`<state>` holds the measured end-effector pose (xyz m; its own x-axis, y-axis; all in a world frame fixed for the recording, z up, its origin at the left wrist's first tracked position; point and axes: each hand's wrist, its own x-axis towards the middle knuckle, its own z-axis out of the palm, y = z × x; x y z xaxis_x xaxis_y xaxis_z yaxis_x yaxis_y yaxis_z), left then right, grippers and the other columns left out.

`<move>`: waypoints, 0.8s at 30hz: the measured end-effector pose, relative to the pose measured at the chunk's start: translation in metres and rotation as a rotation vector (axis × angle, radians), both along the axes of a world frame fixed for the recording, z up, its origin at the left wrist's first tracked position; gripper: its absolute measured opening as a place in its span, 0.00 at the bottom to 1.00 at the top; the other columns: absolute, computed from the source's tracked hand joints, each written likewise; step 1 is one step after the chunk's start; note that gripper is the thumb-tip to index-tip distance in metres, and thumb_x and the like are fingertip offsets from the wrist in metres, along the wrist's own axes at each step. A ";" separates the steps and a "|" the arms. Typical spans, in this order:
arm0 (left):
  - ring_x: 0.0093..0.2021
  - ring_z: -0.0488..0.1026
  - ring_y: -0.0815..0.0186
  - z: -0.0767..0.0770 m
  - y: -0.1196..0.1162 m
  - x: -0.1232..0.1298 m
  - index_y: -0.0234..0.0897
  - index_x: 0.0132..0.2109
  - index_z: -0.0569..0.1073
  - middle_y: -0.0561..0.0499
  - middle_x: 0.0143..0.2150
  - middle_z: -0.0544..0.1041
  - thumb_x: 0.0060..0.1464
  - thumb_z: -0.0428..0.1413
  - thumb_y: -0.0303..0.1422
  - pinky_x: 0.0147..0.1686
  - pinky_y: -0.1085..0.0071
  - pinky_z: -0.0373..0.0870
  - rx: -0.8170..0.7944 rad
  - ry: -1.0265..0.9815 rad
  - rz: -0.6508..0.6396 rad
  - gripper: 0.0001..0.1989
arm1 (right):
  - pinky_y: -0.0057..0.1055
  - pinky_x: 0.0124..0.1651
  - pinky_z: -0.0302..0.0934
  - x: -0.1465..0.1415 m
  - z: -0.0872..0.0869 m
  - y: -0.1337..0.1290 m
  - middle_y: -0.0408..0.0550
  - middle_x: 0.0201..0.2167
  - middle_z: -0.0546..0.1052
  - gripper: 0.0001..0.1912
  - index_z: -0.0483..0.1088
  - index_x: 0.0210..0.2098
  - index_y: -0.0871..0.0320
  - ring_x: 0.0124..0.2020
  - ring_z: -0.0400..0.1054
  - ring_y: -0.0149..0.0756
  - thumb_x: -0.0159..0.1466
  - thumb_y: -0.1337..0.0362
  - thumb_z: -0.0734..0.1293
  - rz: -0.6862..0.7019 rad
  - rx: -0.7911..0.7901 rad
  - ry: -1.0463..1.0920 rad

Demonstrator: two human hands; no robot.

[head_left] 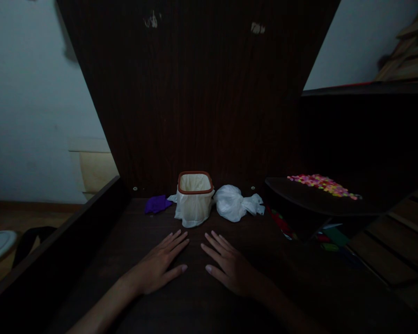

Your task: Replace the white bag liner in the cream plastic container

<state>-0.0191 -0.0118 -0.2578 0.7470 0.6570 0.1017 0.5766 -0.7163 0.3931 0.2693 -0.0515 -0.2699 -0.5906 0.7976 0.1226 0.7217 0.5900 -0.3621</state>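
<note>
My left hand [162,264] lies flat on the dark wooden surface [195,306], fingers spread and holding nothing. My right hand [228,264] rests the same way, palm down, a short gap from the left one. Just beyond my fingertips stands a small bin [195,208] with a brown rim, lined with a whitish plastic bag folded over its outside. Right of the bin sits a knotted white plastic bag [231,203], its contents hidden. On the bin's left lies a crumpled purple bag or cloth [156,204].
A tall dark wood panel [202,93] rises behind the bin. At the right, a dark curved shelf [299,199] carries a cluster of small colourful pieces [323,184], with green and red items beneath. A raised dark edge [66,232] runs along the left.
</note>
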 end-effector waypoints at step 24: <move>0.74 0.49 0.49 0.002 0.000 0.000 0.46 0.73 0.52 0.46 0.75 0.51 0.68 0.50 0.47 0.70 0.44 0.54 0.004 0.032 -0.013 0.32 | 0.57 0.71 0.47 0.001 -0.005 0.000 0.57 0.73 0.52 0.29 0.59 0.70 0.57 0.74 0.43 0.52 0.72 0.58 0.62 0.008 0.055 0.043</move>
<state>-0.0193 -0.0114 -0.2560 0.7586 0.6466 0.0800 0.5792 -0.7255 0.3716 0.2701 -0.0514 -0.2746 -0.5901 0.7842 0.1921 0.7012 0.6157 -0.3596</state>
